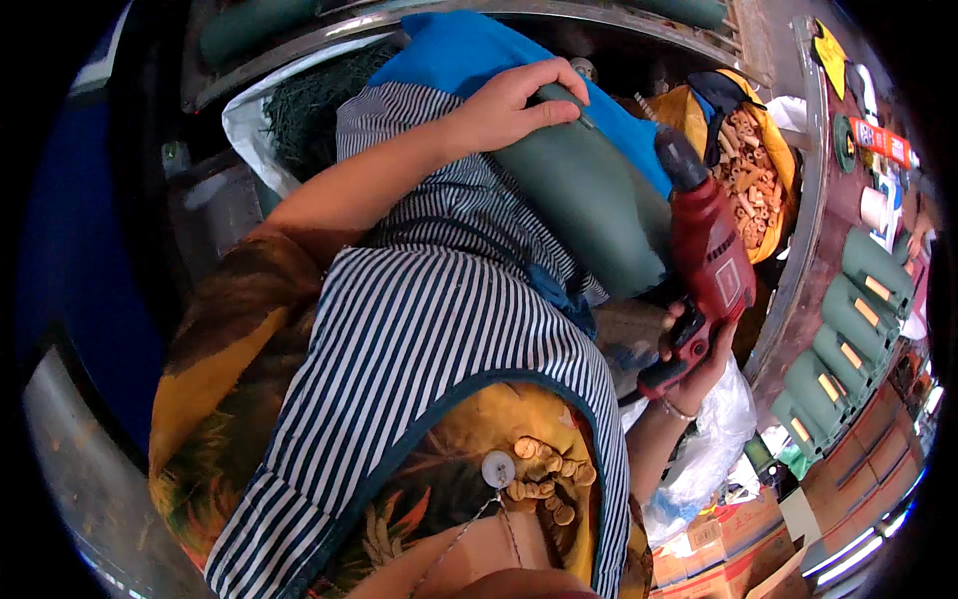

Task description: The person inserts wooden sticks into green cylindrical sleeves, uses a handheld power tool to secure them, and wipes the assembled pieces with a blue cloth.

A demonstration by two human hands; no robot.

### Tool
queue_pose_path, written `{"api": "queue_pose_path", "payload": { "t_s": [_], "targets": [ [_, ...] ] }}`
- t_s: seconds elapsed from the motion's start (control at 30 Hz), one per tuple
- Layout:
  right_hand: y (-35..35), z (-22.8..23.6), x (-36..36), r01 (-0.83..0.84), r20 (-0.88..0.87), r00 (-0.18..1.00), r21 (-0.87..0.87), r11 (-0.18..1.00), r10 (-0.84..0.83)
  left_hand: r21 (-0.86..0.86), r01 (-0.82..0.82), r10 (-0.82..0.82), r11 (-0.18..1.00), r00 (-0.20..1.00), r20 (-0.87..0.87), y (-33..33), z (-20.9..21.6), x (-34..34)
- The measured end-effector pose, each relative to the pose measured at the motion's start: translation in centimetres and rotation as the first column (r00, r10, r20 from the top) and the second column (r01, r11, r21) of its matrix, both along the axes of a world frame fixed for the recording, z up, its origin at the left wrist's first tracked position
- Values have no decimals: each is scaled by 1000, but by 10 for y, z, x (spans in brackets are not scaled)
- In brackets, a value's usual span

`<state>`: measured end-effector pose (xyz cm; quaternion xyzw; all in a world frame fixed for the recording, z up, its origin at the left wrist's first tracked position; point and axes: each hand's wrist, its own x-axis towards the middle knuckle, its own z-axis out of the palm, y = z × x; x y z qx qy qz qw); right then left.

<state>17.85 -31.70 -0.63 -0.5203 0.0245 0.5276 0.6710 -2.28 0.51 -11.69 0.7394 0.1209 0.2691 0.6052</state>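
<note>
A dark green cylinder (pixel 589 200) lies slantwise across my lap, over my striped apron (pixel 449 299) and a bright blue cloth (pixel 449 50). My left hand (pixel 534 105) grips its far end, thumb and fingers bent over the rim. In my right hand (pixel 704 369) is a red power drill (pixel 711 245), held by its dark handle. Its black nose (pixel 682 158) points away from me, to the right of the cylinder. Whether any bit sits in the nose I cannot make out.
Right of the drill, a yellow bag (pixel 783 190) holds many small wooden pieces. Several green cylinders with pale wooden pieces (pixel 848 354) line the right-hand table (pixel 813 235). A white sack of dark green strands (pixel 249 115) stands at left. Cardboard boxes (pixel 733 539) sit lower right.
</note>
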Motion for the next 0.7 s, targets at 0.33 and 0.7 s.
{"api": "queue_pose_path", "payload": {
  "t_s": [0.33,0.7],
  "targets": [
    [-10,29,0,-110,-48,994,-224,968,102,-269,-99,78,958,993,-89,-16,-20,-6],
    [15,39,-12,-182,-23,983,-249,951,182,-206,-153,137,966,986,-91,-21,-22,-18]
  ]
}}
